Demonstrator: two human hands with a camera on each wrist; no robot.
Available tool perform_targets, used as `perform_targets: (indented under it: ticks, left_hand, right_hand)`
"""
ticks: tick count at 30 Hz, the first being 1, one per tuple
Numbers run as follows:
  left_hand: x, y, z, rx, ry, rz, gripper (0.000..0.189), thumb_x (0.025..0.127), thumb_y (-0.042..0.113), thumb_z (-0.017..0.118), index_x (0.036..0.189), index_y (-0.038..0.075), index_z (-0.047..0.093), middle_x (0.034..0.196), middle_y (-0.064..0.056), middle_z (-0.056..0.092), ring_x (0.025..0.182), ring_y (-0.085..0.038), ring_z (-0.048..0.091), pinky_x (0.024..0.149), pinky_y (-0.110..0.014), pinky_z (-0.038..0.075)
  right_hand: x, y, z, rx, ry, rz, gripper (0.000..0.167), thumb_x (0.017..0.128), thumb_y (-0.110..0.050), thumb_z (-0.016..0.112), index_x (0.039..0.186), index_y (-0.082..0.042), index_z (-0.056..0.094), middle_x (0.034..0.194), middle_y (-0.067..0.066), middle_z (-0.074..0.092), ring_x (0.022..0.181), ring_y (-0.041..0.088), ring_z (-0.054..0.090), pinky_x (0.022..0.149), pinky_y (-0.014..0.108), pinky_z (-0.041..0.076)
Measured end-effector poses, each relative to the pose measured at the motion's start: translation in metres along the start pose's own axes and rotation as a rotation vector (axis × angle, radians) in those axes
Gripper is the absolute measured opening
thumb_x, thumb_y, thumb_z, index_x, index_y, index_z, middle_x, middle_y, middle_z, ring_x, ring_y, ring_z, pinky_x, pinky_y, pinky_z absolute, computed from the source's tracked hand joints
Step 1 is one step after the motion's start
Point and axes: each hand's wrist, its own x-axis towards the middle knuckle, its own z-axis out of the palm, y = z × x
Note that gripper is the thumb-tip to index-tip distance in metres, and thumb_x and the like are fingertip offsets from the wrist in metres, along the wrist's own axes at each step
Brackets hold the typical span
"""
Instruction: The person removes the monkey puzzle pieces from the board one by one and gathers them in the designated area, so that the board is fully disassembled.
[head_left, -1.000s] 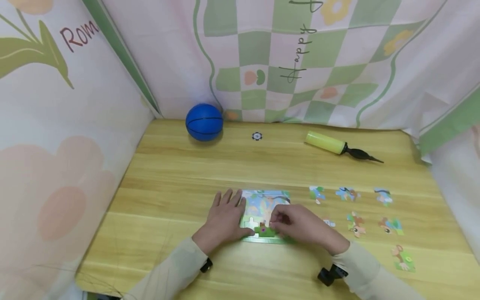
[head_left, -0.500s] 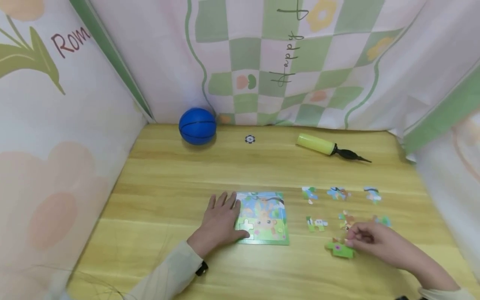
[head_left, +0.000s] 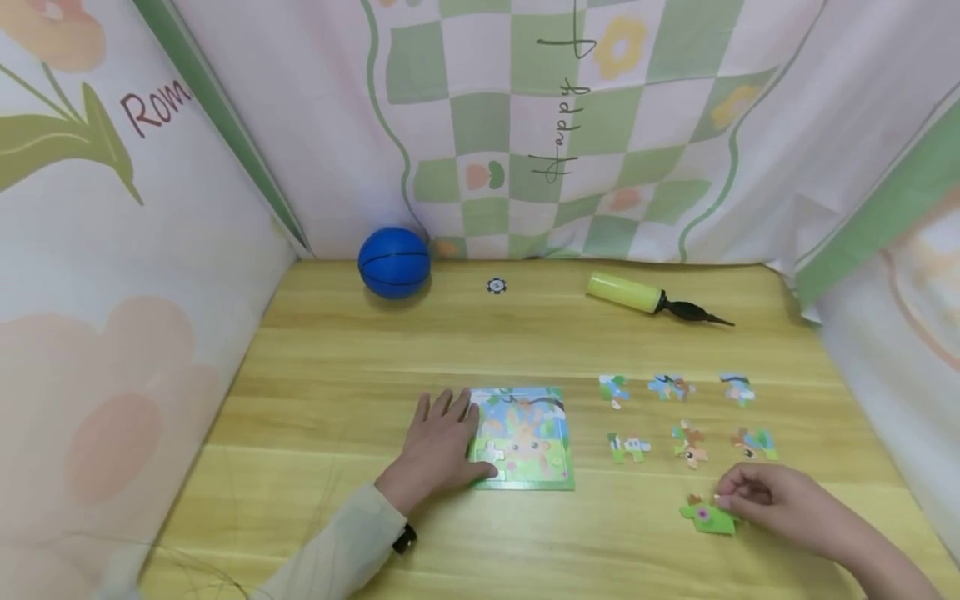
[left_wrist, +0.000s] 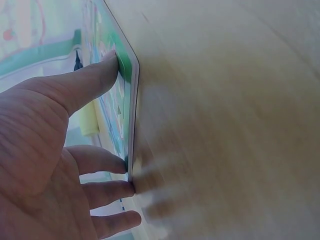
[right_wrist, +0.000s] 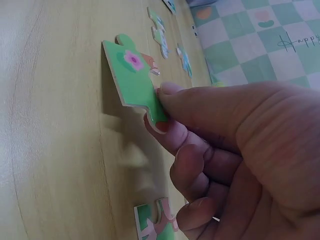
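Note:
In the head view my left hand (head_left: 438, 454) rests on the left edge of a square jigsaw board (head_left: 551, 484), fingers extended. The left wrist view shows the thumb on the board's green border (left_wrist: 125, 62), with other fingertips at its edge. On the board is an animal picture, with a piece-shaped outline near its lower left corner. Right of the board, my right hand (head_left: 783, 508) pinches a green puzzle piece (right_wrist: 132, 75) between thumb and index finger. A pink flower is printed on the piece, which is tilted close over the table in the right wrist view.
Several loose puzzle pieces (head_left: 630, 447) lie in rows right of the board. Another green and brown piece (right_wrist: 145, 222) lies below the right hand. Farther back are a blue ball (head_left: 394, 263), a small round chip (head_left: 497, 286) and a yellow hand pump (head_left: 626, 293). Curtains border the table.
My right hand has carried the green puzzle piece from over the board to the right, beside the loose pieces. My left hand stays at the board's left edge.

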Motion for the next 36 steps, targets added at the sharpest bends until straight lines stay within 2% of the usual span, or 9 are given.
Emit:
perform_targets:
  ticks: [5, 11, 14, 17, 21, 26, 29, 33, 36]
  left_hand:
    - [0.000, 0.000, 0.001, 0.003, 0.000, 0.000, 0.099, 0.085, 0.076, 0.060, 0.156, 0.010, 0.041, 0.165, -0.012, 0.022, 0.151, -0.037, 0.017, 0.119, -0.060, 0.009]
    - [-0.001, -0.001, 0.001, -0.004, -0.006, 0.008, 0.098, 0.086, 0.075, 0.060, 0.156, 0.010, 0.040, 0.165, -0.012, 0.021, 0.150, -0.038, 0.018, 0.119, -0.060, 0.009]
    - [-0.001, -0.002, 0.001, -0.017, -0.007, 0.015, 0.098, 0.087, 0.074, 0.060, 0.157, 0.009, 0.039, 0.166, -0.013, 0.020, 0.150, -0.038, 0.018, 0.119, -0.060, 0.008]
    - [-0.001, -0.004, 0.001, -0.038, -0.009, 0.027, 0.098, 0.087, 0.074, 0.059, 0.158, 0.011, 0.036, 0.166, -0.013, 0.018, 0.151, -0.038, 0.017, 0.119, -0.060, 0.008]
    - [-0.005, -0.011, 0.002, -0.066, -0.006, 0.046, 0.102, 0.085, 0.076, 0.059, 0.160, 0.012, 0.031, 0.167, -0.013, 0.014, 0.151, -0.038, 0.014, 0.119, -0.060, 0.007]
    - [-0.010, -0.021, 0.002, -0.060, -0.026, 0.085, 0.109, 0.080, 0.077, 0.065, 0.161, 0.013, 0.030, 0.168, -0.010, 0.011, 0.152, -0.038, 0.010, 0.119, -0.059, 0.003]
    - [-0.012, -0.025, 0.002, -0.067, -0.040, 0.098, 0.110, 0.079, 0.076, 0.067, 0.161, 0.014, 0.029, 0.168, -0.009, 0.010, 0.152, -0.038, 0.009, 0.119, -0.058, 0.002]
    - [-0.013, -0.028, 0.004, -0.078, -0.044, 0.096, 0.109, 0.080, 0.075, 0.068, 0.161, 0.014, 0.028, 0.168, -0.009, 0.010, 0.152, -0.037, 0.008, 0.120, -0.057, 0.001]
    - [-0.013, -0.029, 0.004, -0.080, -0.039, 0.089, 0.109, 0.079, 0.075, 0.069, 0.161, 0.013, 0.030, 0.167, -0.009, 0.011, 0.152, -0.037, 0.009, 0.120, -0.057, 0.001]
  right_hand:
    - [0.001, 0.003, 0.000, -0.045, 0.036, -0.005, 0.013, 0.098, -0.025, 0.070, 0.099, -0.013, 0.069, 0.092, -0.008, 0.066, 0.083, 0.002, 0.062, 0.070, 0.023, 0.056]
    - [0.004, 0.003, -0.004, -0.126, 0.083, -0.028, 0.006, 0.099, -0.024, 0.069, 0.100, -0.018, 0.070, 0.087, -0.014, 0.063, 0.075, 0.002, 0.056, 0.062, 0.025, 0.051]
    - [0.009, -0.003, -0.005, -0.144, 0.131, -0.071, 0.004, 0.098, -0.020, 0.070, 0.101, -0.018, 0.071, 0.087, -0.015, 0.063, 0.074, 0.002, 0.056, 0.061, 0.025, 0.050]
    - [0.021, -0.018, -0.007, -0.146, 0.139, -0.080, 0.008, 0.099, -0.022, 0.069, 0.105, -0.017, 0.072, 0.090, -0.013, 0.065, 0.076, 0.003, 0.058, 0.064, 0.025, 0.052]
    - [0.049, -0.052, -0.008, -0.127, 0.073, -0.076, 0.019, 0.102, -0.029, 0.064, 0.111, -0.015, 0.072, 0.092, -0.008, 0.066, 0.078, 0.005, 0.059, 0.065, 0.026, 0.053]
    - [0.092, -0.096, 0.006, -0.101, 0.019, -0.179, 0.026, 0.103, -0.031, 0.063, 0.116, -0.011, 0.072, 0.095, -0.009, 0.066, 0.082, 0.007, 0.061, 0.066, 0.026, 0.054]
    - [0.120, -0.120, 0.023, -0.088, -0.021, -0.259, 0.030, 0.102, -0.031, 0.064, 0.120, -0.008, 0.071, 0.097, -0.010, 0.067, 0.083, 0.008, 0.062, 0.067, 0.026, 0.055]
    - [0.153, -0.147, 0.056, -0.105, -0.078, -0.356, 0.030, 0.099, -0.027, 0.068, 0.120, -0.005, 0.071, 0.096, -0.009, 0.068, 0.071, 0.005, 0.060, 0.064, 0.027, 0.055]
    - [0.170, -0.163, 0.082, -0.162, -0.122, -0.455, 0.026, 0.098, -0.022, 0.070, 0.116, -0.004, 0.072, 0.086, -0.010, 0.066, 0.062, 0.001, 0.053, 0.086, 0.038, 0.056]
